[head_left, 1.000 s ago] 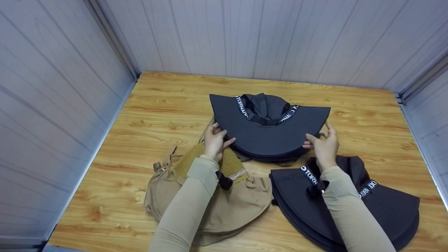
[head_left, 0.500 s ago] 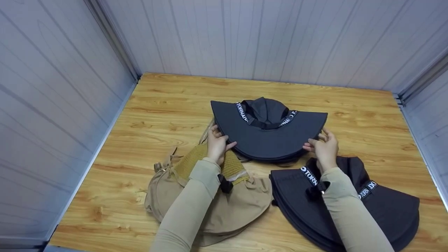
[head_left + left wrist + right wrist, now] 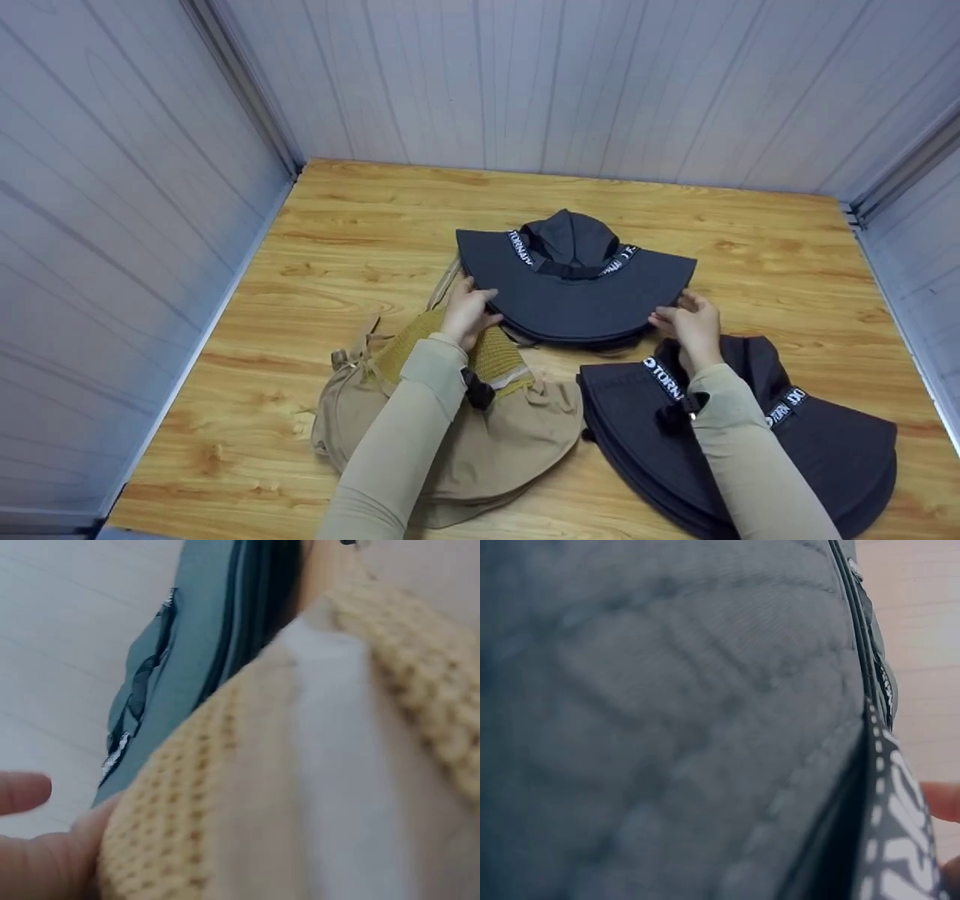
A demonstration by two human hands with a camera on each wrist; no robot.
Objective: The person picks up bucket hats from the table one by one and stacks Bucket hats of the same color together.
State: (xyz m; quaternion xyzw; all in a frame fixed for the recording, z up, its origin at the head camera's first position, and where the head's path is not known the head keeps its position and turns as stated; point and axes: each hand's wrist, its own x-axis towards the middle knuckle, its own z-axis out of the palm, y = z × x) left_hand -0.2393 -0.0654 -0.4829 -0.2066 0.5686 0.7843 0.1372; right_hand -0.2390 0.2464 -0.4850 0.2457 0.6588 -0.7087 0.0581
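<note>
In the head view a dark grey wide-brimmed hat [image 3: 577,300] lies at the middle of the table, on top of at least one similar brim. My left hand [image 3: 466,311] grips its brim at the left edge. Opposite, my right hand [image 3: 694,326] pinches the right edge. Below my left forearm lies a beige hat [image 3: 517,442] with a mustard woven part [image 3: 172,802], which fills much of the left wrist view. Under my right forearm a second dark hat pile [image 3: 832,442] shows lettered trim [image 3: 907,855]. Fingertips beneath the brims are hidden.
A wood-grain table [image 3: 360,217] holds all the hats. Pale panelled walls stand behind it [image 3: 510,82] and on its left and right sides. Beige straps [image 3: 442,285] stick out left of the middle hat.
Both hands have lowered the middle hat's brim slightly towards me, and its outer corners sit lower. The beige hat and the right-hand dark pile have stayed in place.
</note>
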